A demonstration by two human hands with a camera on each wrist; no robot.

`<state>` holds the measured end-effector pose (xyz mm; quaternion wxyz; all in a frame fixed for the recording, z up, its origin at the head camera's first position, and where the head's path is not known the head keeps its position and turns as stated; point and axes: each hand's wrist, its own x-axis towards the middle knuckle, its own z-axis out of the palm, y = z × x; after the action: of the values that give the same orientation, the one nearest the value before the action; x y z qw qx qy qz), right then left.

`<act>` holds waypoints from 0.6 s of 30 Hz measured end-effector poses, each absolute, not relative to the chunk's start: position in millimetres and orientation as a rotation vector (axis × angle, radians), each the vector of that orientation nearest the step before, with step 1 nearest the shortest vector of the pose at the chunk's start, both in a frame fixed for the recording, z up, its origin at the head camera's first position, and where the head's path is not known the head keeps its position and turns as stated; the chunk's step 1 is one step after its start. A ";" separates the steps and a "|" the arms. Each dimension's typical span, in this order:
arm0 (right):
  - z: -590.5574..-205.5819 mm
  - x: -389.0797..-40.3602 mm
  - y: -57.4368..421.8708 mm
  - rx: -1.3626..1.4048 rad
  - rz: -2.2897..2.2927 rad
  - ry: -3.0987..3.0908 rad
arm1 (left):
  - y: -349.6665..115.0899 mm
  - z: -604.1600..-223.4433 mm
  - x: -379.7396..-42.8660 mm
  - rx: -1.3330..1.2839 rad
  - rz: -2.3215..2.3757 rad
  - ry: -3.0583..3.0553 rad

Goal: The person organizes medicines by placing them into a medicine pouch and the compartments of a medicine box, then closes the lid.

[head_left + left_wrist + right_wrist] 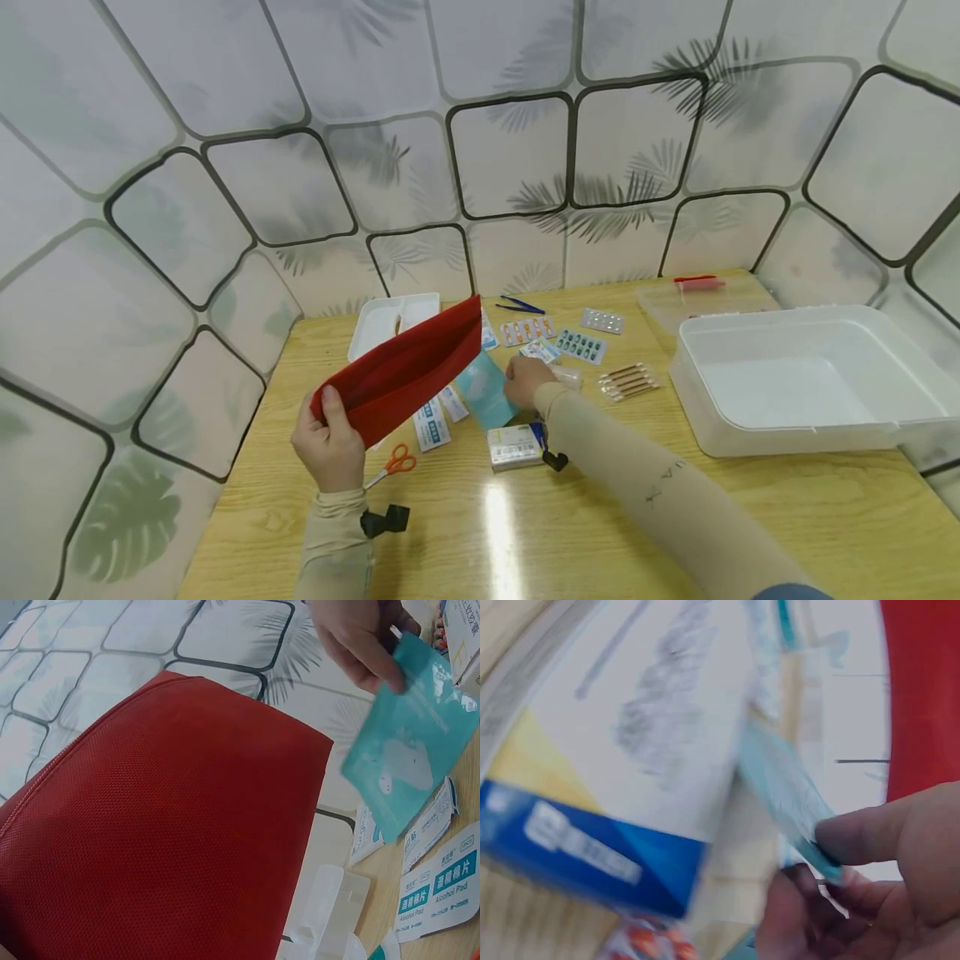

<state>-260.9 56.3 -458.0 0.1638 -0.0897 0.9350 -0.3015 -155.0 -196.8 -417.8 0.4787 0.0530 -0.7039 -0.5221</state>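
My left hand (330, 442) grips one end of a red fabric pouch (408, 371) and holds it up, tilted, over the left half of the table. The pouch (172, 817) fills much of the left wrist view. With thumb and fingers my right hand (527, 382) pinches the edge of a teal packet (412, 742), seen raised at a slant above the table. Close to that hand lies a white medicine box (515, 447) with a blue end. Alcohol pad sachets (431, 423) and orange-handled scissors (400, 459) lie below the pouch.
Toward the back are blue tweezers (521, 305), orange capsules (528, 331), a green capsule blister (581, 346) and a silver blister (602, 321). Cotton swabs (628, 381) lie right of centre. A large white bin (795, 433) stands at the right, a white tray (360, 329) at the back left.
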 end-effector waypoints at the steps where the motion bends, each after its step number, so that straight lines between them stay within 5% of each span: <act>1: -454.3 -258.9 59.5 -0.272 -0.924 2.670 | -196.8 -417.8 -154.9 0.131 -1.276 -1.717; 18: -411.3 -246.4 151.2 -0.067 -1.744 2.628 | -182.7 -407.6 -149.0 0.018 -1.299 -1.730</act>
<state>-246.4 151.2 -411.3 -0.0065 -0.0211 0.8330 -0.5528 -149.0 -182.7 -407.6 0.4699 0.0072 -0.7058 -0.5300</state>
